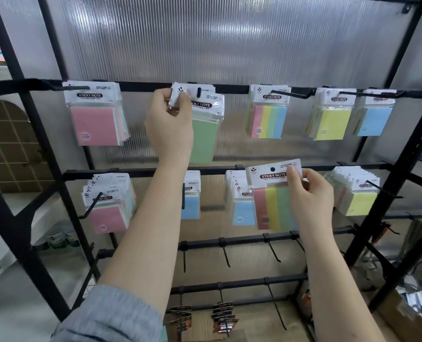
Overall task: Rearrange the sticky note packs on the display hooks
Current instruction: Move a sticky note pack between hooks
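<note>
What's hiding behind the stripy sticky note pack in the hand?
Behind the stripy pack held by the right hand hangs a row of packs with a blue one in front. The hook that carries them and the packs further back are covered.

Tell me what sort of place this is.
Probably a stationery shop's display rack: branded sticky note packs hang in rows on black peg hooks, the right hand holds a striped pack, and more hung goods sit on lower hooks.

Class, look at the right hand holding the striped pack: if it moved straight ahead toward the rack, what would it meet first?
Probably the blue-fronted packs hanging just behind the striped pack that the right hand holds, though depth is unclear.
</note>
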`<state>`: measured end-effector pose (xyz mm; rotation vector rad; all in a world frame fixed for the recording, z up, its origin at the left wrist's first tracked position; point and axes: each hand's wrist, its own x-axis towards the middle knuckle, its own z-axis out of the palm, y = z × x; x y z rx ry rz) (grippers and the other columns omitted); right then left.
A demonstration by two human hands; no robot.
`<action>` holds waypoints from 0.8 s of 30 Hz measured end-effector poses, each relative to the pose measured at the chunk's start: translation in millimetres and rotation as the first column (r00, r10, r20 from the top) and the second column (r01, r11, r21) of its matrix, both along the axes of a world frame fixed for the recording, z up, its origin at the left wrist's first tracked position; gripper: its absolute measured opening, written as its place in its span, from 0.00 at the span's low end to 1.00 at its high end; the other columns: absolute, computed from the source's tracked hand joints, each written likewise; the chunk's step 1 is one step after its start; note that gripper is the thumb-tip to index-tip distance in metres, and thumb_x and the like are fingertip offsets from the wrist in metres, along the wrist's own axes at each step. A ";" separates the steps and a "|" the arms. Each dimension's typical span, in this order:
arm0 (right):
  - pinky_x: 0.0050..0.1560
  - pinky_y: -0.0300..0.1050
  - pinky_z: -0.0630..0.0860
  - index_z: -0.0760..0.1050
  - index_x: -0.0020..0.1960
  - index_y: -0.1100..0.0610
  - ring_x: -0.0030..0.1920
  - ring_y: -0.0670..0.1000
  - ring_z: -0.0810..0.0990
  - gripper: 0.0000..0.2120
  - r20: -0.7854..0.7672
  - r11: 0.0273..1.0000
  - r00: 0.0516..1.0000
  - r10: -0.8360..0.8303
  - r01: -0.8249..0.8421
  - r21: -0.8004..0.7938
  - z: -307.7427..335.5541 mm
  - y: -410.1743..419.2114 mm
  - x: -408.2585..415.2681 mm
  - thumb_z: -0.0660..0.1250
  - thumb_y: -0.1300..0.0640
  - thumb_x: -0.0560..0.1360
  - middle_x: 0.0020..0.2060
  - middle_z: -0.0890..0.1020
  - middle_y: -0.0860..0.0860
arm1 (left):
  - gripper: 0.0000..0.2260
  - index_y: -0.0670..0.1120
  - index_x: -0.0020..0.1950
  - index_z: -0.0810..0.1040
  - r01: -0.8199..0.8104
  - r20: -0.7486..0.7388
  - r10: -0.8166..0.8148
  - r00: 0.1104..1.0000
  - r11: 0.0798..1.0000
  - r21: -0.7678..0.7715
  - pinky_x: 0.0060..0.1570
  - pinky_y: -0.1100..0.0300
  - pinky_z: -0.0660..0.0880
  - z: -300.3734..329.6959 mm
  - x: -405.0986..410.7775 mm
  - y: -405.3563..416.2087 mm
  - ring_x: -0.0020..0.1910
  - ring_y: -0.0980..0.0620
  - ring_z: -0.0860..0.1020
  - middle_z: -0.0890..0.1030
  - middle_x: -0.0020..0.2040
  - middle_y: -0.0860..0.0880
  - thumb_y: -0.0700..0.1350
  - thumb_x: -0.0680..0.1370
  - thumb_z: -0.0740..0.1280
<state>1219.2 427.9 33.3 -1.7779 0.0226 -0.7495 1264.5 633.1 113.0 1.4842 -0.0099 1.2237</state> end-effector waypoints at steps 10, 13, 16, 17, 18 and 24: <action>0.25 0.36 0.56 0.69 0.41 0.70 0.26 0.44 0.61 0.21 0.029 1.000 1.000 -0.009 0.009 0.015 6.3 2.6 21.0 0.61 0.51 0.79 0.28 0.67 0.52 | 0.06 0.43 0.44 0.73 -0.012 -0.051 0.013 0.999 1.000 0.022 0.34 0.71 0.64 -2.5 46.5 12.4 0.36 0.55 0.69 0.73 0.37 0.52 0.45 0.77 0.67; 0.27 0.39 0.59 0.69 0.41 0.69 0.30 0.47 0.64 0.21 0.033 1.000 0.999 -0.028 0.027 0.013 8.8 5.4 26.6 0.61 0.51 0.79 0.30 0.69 0.54 | 0.07 0.45 0.44 0.72 -0.025 -0.074 0.029 0.997 0.999 0.048 0.32 0.73 0.65 -1.3 57.4 16.2 0.34 0.59 0.69 0.73 0.36 0.55 0.47 0.76 0.68; 0.28 0.38 0.56 0.63 0.37 0.68 0.28 0.45 0.59 0.22 0.052 0.999 0.998 -0.040 0.040 0.009 12.2 9.5 31.8 0.61 0.52 0.79 0.28 0.63 0.51 | 0.10 0.45 0.47 0.74 -0.055 -0.121 0.065 0.991 0.995 0.081 0.32 0.73 0.67 0.1 66.9 20.3 0.36 0.61 0.72 0.77 0.42 0.53 0.52 0.76 0.67; 0.28 0.39 0.56 0.62 0.36 0.67 0.28 0.45 0.58 0.22 0.055 0.999 0.998 -0.040 0.039 0.018 12.9 10.8 33.8 0.61 0.52 0.79 0.28 0.62 0.50 | 0.11 0.46 0.48 0.74 -0.060 -0.143 0.072 0.987 0.995 0.085 0.34 0.71 0.69 -0.1 70.3 21.7 0.38 0.59 0.74 0.78 0.45 0.51 0.53 0.76 0.67; 0.30 0.40 0.56 0.62 0.36 0.66 0.29 0.45 0.58 0.21 0.056 0.999 0.998 -0.039 0.037 0.027 13.2 11.6 35.6 0.62 0.52 0.79 0.28 0.62 0.50 | 0.11 0.47 0.48 0.73 -0.055 -0.162 0.068 0.984 0.995 0.084 0.35 0.66 0.71 -0.2 73.3 22.5 0.39 0.57 0.75 0.78 0.47 0.50 0.53 0.77 0.66; 0.27 0.35 0.55 0.58 0.31 0.55 0.26 0.43 0.58 0.21 0.097 0.995 0.993 -0.068 0.060 0.085 11.5 11.5 40.5 0.62 0.52 0.79 0.25 0.60 0.44 | 0.08 0.47 0.47 0.73 -0.045 -0.177 0.049 0.983 0.999 0.023 0.28 0.73 0.65 -6.2 77.9 21.1 0.35 0.62 0.72 0.78 0.48 0.47 0.51 0.76 0.67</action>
